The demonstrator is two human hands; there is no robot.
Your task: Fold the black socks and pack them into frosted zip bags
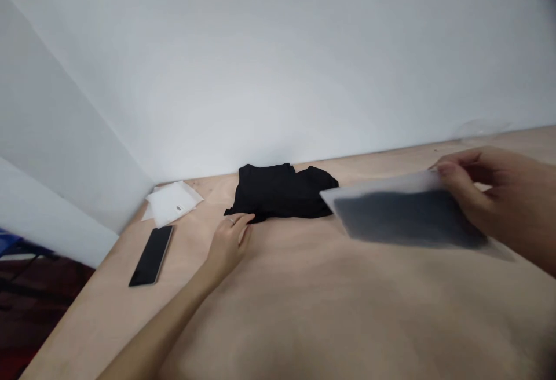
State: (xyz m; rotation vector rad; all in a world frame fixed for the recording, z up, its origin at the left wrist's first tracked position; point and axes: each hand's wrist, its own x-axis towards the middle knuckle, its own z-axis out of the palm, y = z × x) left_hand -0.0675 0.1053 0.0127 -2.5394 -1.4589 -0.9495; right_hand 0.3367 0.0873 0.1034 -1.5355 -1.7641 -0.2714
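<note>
Plywood counter (304, 316) meeting white walls (269, 61) at a corner, viewed from above. Frosted bag (403, 215), dark contents showing through the film, held tilted above the counter in the right hand (482, 189). Right hand narrow, thumb and fingers pinched on the bag's upper edge only: a hold apparently bearing the bag's weight from one edge, with the rest of the film left free of the palm. Left hand (229, 242) open and relaxed on the counter, a ring on one finger, fingertips at the lower edge of a black garment (281, 192); actual contact uncertain from this view. Garment bunched in a loose, roughly folded heap near the wall, the corner of the bag just to its right in view, within easy reach of both hands. Further left, a flat white packet (174, 203) near the corner of the walls, and below it a phone (151, 255), dark screen upward, near the counter's edge; both probably set aside, well apart from the hands. Past that edge, blurred blue and dark shapes, too indistinct to name.
</note>
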